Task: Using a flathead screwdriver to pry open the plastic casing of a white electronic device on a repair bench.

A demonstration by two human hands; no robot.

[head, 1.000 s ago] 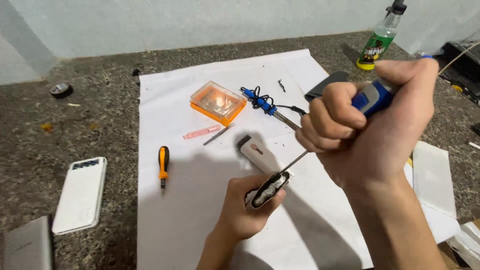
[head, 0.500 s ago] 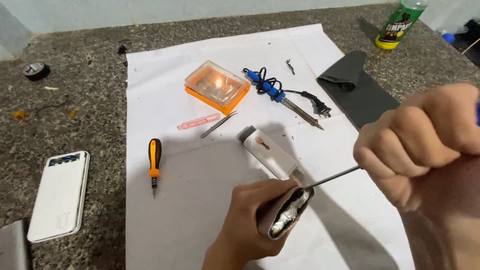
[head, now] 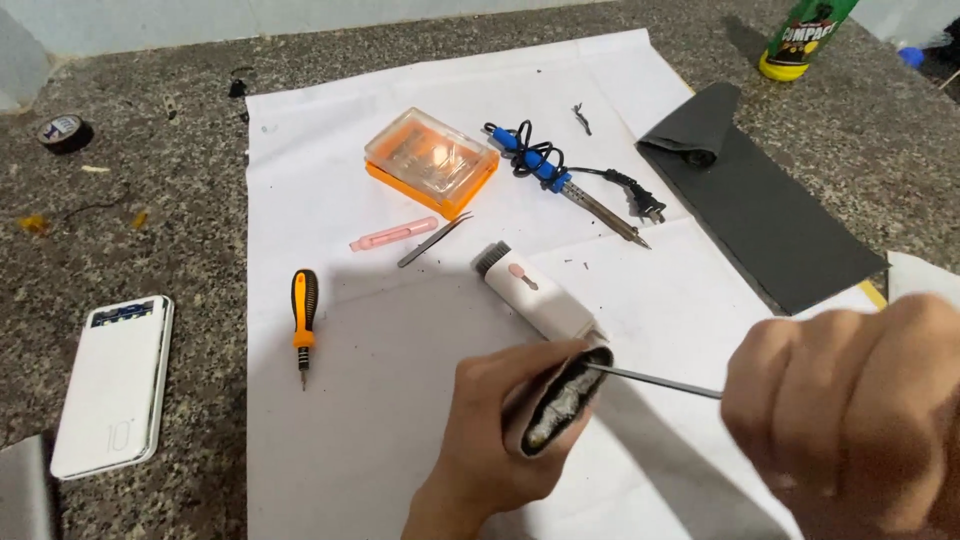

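Observation:
My left hand grips a small open device casing, its dark and silvery insides facing the camera. My right hand is a closed fist around the handle of a screwdriver, close to the lens and blurred. The thin metal shaft runs from that fist leftwards, and its tip touches the upper end of the casing. Just behind the casing lies a white oblong device with a grey ribbed end on the white paper sheet.
On the paper lie an orange-and-black screwdriver, a pink stick, tweezers, an orange clear-lidded box and a blue soldering iron with cord. A dark mat and green bottle sit right; a white power bank and tape roll sit left.
The view has shifted lower and closer. My right hand dropped from above the casing to the right of it, and the shaft now lies nearly level. My left hand keeps holding the casing.

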